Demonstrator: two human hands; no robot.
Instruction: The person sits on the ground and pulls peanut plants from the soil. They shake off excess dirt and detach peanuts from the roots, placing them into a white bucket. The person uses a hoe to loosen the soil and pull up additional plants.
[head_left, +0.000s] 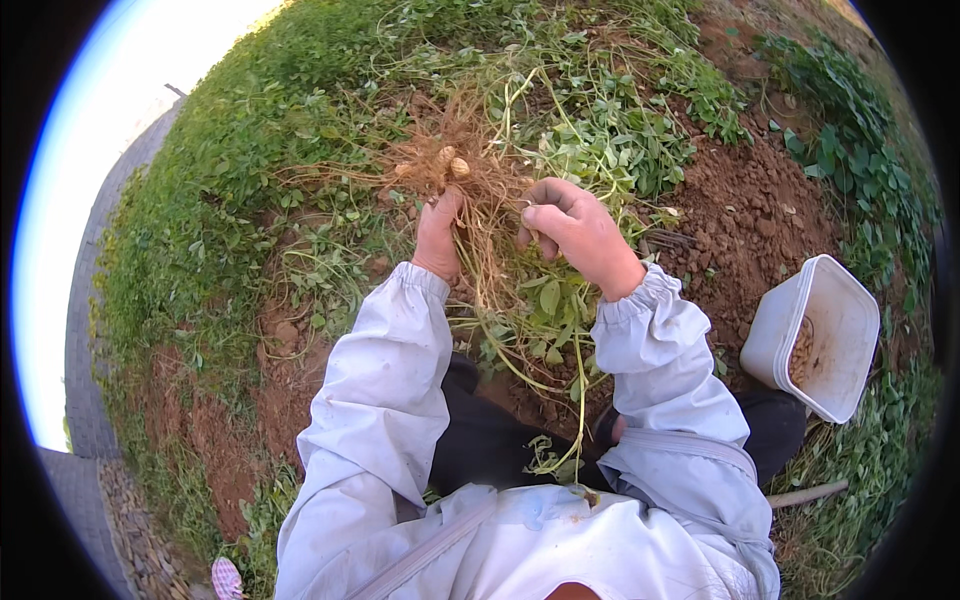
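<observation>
My left hand grips the root end of an uprooted peanut plant; its brown, stringy roots spread above and beside the fingers. Peanut pods hang among the roots just over my left thumb. At the right edge of the same root mass is my right hand, fingers curled with thumb and index finger close together; what lies between them is too small to tell, and some fingers are hidden. Green stems and leaves of the plant trail down towards my lap.
A white plastic bucket with peanuts inside stands tilted at the right. Beneath it, a wooden handle lies near my knee. Pulled vines cover reddish soil ahead. Green plants grow at the left, beside a paved strip.
</observation>
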